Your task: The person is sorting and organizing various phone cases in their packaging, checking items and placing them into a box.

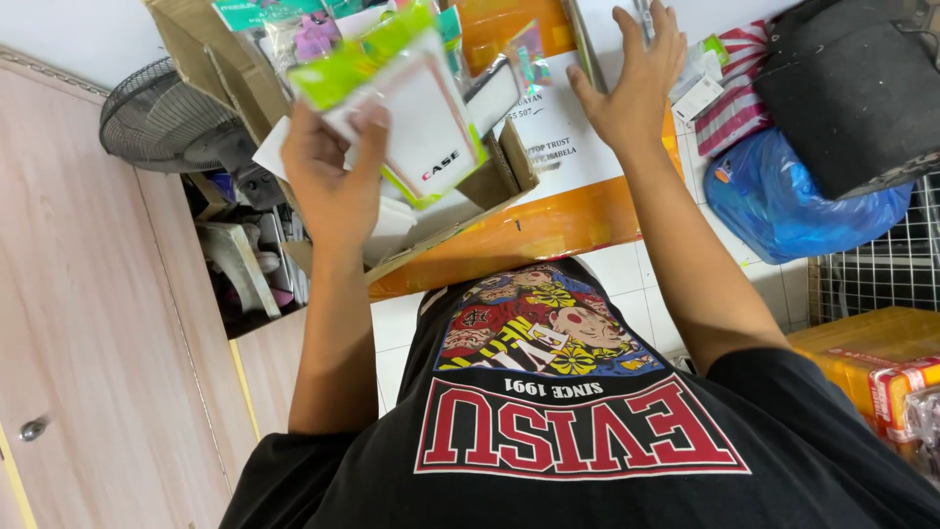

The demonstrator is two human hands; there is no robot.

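My left hand point(328, 181) is raised and grips a small stack of flat retail packs point(421, 118), white with bright green edges, fanned out above an open cardboard box point(490, 181). More packs in green, pink and clear wrap point(323, 34) stand in that box. My right hand point(632, 83) reaches further out with its fingers spread. Its palm lies against a white label sheet point(558, 127) on an orange-wrapped parcel point(529, 230). A thin grey strip shows by its fingertips; I cannot tell if it is held. My black printed shirt point(587, 431) fills the bottom of the view.
A blue plastic bag point(783, 201) and a black bag point(852, 88) lie at the right, with a red-striped pouch point(734, 98) beside them. A wire grid point(881, 269) and yellow-orange parcels point(871, 358) sit at the lower right. A fan point(162, 118) and wooden cupboard doors point(88, 323) are at the left.
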